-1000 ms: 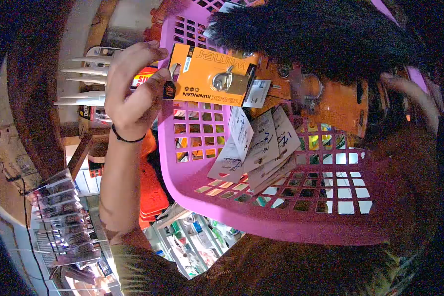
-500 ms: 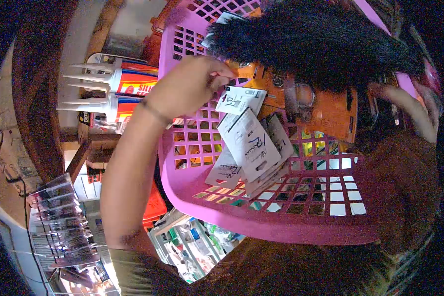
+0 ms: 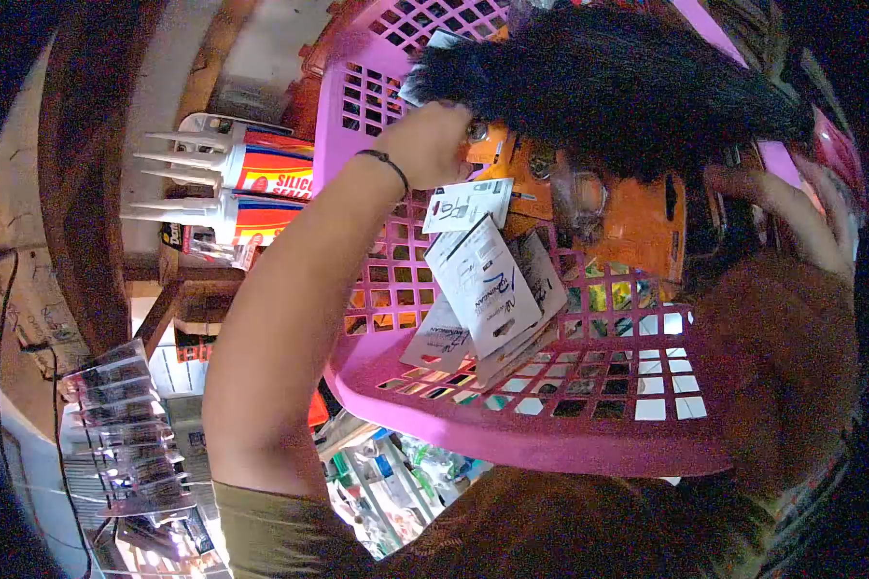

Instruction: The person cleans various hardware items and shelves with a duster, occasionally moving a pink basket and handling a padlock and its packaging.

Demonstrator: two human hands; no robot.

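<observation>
The left hand point(image 3: 434, 145) reaches into a pink plastic basket point(image 3: 512, 425), the forearm stretched out long from a bent elbow, with a dark band around the wrist. The hand is bunched like a fist against the orange padlock packs point(image 3: 637, 217) that lie in the basket, but dark hair point(image 3: 608, 87) hanging in front covers the fingertips, so I cannot tell whether the fingers are clamped on a pack or only pressed together. Just beside the hand, white paper tags point(image 3: 488, 280) hang in a loose bunch across the basket's grid wall. The right hand point(image 3: 806, 217) is at the far side of the basket, at its rim, with the fingers curled; its grip is blurred and partly hidden, so I cannot tell whether it holds the rim. Outside the basket, to the left, sealant tubes point(image 3: 232, 188) with white nozzles lie stacked on a wooden shelf point(image 3: 97, 193), and lower down hang small clear packets point(image 3: 116, 425).
</observation>
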